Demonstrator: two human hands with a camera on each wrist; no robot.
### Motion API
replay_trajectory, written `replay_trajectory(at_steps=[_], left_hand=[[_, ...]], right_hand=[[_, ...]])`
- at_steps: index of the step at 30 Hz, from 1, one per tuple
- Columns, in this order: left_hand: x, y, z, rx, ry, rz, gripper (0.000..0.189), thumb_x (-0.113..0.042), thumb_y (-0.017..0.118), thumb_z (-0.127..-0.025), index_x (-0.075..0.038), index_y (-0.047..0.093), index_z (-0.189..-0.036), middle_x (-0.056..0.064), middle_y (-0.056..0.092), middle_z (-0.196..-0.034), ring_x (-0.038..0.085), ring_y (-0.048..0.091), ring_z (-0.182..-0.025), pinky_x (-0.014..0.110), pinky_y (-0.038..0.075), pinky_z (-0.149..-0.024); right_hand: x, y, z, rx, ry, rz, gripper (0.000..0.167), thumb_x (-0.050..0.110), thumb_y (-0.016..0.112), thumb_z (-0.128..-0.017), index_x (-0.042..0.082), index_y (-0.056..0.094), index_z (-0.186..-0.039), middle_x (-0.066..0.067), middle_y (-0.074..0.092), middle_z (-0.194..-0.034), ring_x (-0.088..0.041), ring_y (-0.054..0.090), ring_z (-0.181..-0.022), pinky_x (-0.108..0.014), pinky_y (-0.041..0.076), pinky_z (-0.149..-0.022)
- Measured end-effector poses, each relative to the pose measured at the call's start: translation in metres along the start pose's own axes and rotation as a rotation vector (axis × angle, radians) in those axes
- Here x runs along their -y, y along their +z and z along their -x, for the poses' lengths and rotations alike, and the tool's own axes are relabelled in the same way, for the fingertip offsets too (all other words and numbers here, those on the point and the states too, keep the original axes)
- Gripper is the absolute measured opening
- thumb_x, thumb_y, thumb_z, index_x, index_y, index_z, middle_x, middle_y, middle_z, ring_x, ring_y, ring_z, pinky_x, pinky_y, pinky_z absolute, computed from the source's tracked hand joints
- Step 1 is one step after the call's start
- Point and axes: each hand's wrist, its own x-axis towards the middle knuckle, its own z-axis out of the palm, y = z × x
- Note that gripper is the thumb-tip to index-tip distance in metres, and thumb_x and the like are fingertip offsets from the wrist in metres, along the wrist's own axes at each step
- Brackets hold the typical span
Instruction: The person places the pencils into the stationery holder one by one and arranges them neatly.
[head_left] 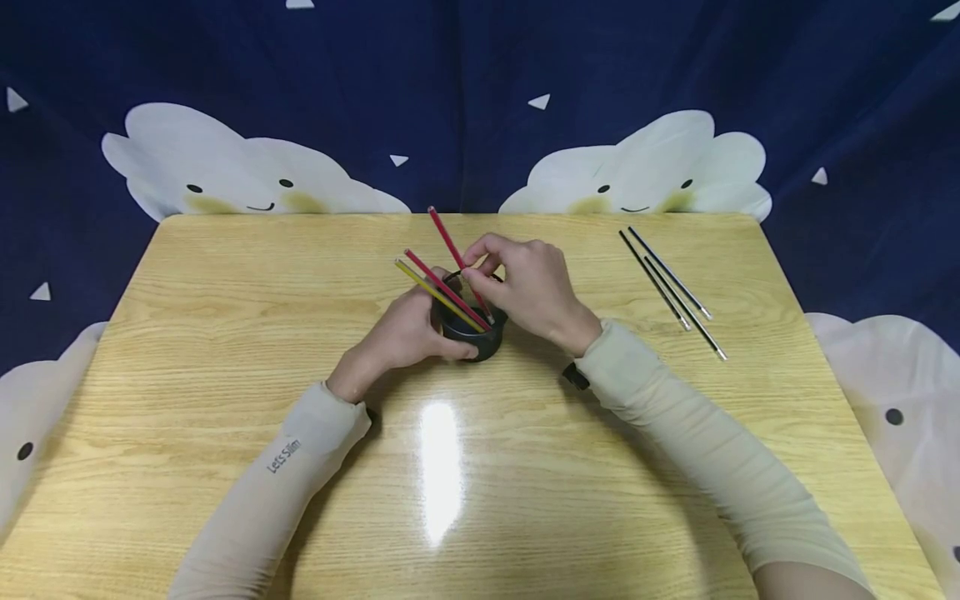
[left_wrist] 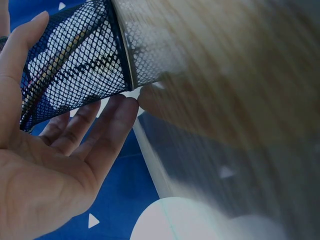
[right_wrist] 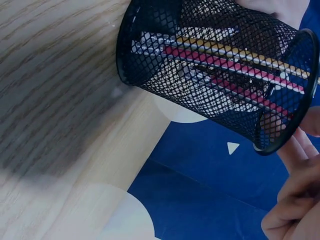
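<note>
A black mesh pencil cup [head_left: 483, 346] stands upright on the table. My left hand [head_left: 405, 331] holds it from the left, thumb at the front and fingers round the far side. Leaning left in the cup are a yellow pencil [head_left: 431, 288] and a red pencil [head_left: 435, 278]. With thumb and index finger, my right hand [head_left: 534, 283] pinches a second red pencil [head_left: 446, 237] by the rim; its lower end is down inside the cup. Through the mesh [right_wrist: 205, 105], the right wrist view shows these pencils with their pale ends toward the base.
Several black pencils [head_left: 669, 272] with white ends lie side by side on the right of the wooden table [head_left: 247, 292]. Behind the table's far edge hangs a dark blue curtain [head_left: 457, 100] with white clouds.
</note>
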Motion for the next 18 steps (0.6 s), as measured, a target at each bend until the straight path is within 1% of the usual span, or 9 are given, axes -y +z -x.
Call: replay_trajectory(at_steps=[4, 9, 16, 18], left_hand=[[-0.0003, 0.0000, -0.0009, -0.001, 0.006, -0.014, 0.080, -0.023, 0.104, -0.072, -0.008, 0.061, -0.137, 0.004, 0.062, -0.126, 0.022, 0.064, -0.113, 0.043, 0.047, -0.106], [0.0002, 0.0001, -0.0011, 0.014, -0.012, 0.012, 0.081, -0.021, 0.103, -0.074, -0.007, 0.057, -0.139, 0.005, 0.065, -0.127, 0.023, 0.063, -0.118, 0.044, 0.045, -0.109], [0.0009, 0.0005, -0.0005, 0.025, -0.027, 0.025, 0.083, -0.020, 0.102, -0.076, -0.007, 0.056, -0.144, 0.006, 0.067, -0.129, 0.024, 0.063, -0.120, 0.045, 0.043, -0.111], [0.0007, 0.0002, -0.0004, 0.028, -0.031, 0.028, 0.081, -0.019, 0.102, -0.077, -0.008, 0.058, -0.143, 0.005, 0.070, -0.127, 0.023, 0.064, -0.119, 0.045, 0.044, -0.110]], right_hand=[[-0.0003, 0.0009, 0.0004, 0.038, 0.013, 0.017, 0.011, 0.019, 0.080, -0.099, 0.011, 0.079, -0.105, 0.001, 0.080, -0.085, -0.010, 0.056, -0.052, -0.038, 0.042, -0.056], [0.0000, 0.0029, 0.0006, 0.079, 0.030, 0.029, 0.010, 0.019, 0.081, -0.098, 0.011, 0.079, -0.104, 0.001, 0.081, -0.084, -0.013, 0.065, -0.061, -0.038, 0.044, -0.055], [0.0013, 0.0055, 0.0006, 0.121, 0.044, 0.057, 0.010, 0.019, 0.081, -0.098, 0.012, 0.080, -0.104, 0.002, 0.080, -0.084, -0.016, 0.071, -0.069, -0.039, 0.048, -0.059], [0.0013, 0.0063, 0.0000, 0.127, 0.040, 0.065, 0.010, 0.019, 0.081, -0.098, 0.011, 0.080, -0.104, 0.001, 0.080, -0.084, -0.017, 0.072, -0.070, -0.039, 0.049, -0.059]])
